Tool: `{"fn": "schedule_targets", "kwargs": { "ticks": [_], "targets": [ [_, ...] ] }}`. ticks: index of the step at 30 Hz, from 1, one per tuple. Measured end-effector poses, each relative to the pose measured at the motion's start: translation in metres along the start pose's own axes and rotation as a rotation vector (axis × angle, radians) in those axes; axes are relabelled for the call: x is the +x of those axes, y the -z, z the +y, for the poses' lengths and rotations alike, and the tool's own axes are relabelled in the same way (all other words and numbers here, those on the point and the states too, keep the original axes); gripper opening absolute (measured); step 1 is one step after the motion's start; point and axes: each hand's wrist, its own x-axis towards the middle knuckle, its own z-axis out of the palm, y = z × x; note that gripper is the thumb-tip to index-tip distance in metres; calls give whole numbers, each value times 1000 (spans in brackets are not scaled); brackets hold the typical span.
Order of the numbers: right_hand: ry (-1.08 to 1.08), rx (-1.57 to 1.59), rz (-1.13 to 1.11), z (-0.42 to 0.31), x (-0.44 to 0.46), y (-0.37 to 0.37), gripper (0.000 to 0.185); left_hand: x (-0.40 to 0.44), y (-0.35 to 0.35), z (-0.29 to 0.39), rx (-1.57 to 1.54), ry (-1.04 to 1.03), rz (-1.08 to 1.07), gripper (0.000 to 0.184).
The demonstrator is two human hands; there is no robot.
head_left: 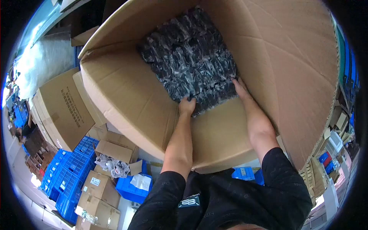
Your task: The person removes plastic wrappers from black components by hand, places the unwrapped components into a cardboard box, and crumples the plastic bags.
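A large open cardboard box (126, 96) stands in front of me. Inside lies a layer of black items in clear plastic wrapping (191, 57), set in close rows; what the items are I cannot make out. My left hand (187, 105) grips the near left edge of this layer, its fingertips partly hidden against the wrapping. At the near right corner, between the packets and the box wall, my right hand (240, 89) holds the layer's edge with the thumb on top. Both forearms reach in over the near flap.
To the left are stacked blue plastic crates (73, 165), closed cartons (100, 191) and a tall printed carton (65, 109). A small open carton (115, 147) has clear plastic bags (112, 165) beside it. A blue bin (132, 188) stands near my left elbow. Shelving with boxes is at the right.
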Motion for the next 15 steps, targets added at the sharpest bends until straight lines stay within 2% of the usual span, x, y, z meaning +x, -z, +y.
{"fn": "schedule_targets", "kwargs": {
  "ticks": [2, 3, 5, 6, 7, 9, 10, 11, 12, 13, 14, 15],
  "targets": [
    [53, 84, -67, 5, -2, 1, 74, -20, 22, 30, 212, 89, -97, 48],
    [107, 73, -17, -12, 20, 7, 74, 7, 14, 42, 177, 25, -81, 48],
    [40, 59, -6, -19, 8, 5, 74, -6, 10, 39, 253, -108, 63, 44],
    [27, 53, -25, -11, 3, -1, 74, -11, 3, 22, 357, -238, 153, 45],
    [91, 126, -33, -1, 10, -4, 73, -13, -2, 17, 356, -233, 157, 45],
    [160, 196, -33, 15, 28, -7, 71, -12, -15, 11, 428, -358, 235, 46],
    [48, 210, -62, 20, 35, -8, 74, -10, -19, 7, 450, -316, 180, 54],
    [-61, 220, -90, 26, 40, -6, 77, -7, -19, 2, 445, -314, 177, 54],
    [-59, 209, -88, 24, 40, -3, 77, -4, -17, -2, 389, -267, 139, 56],
    [-76, 94, -195, 19, 36, -4, 78, -2, -12, -5, 336, -216, 101, 58],
    [-96, -22, -292, 13, 35, -3, 78, 7, -9, -5, 318, -169, -72, 63],
    [-100, -31, -290, 3, 26, -2, 78, 6, -12, -2, 310, -168, -79, 63]
  ]
}}
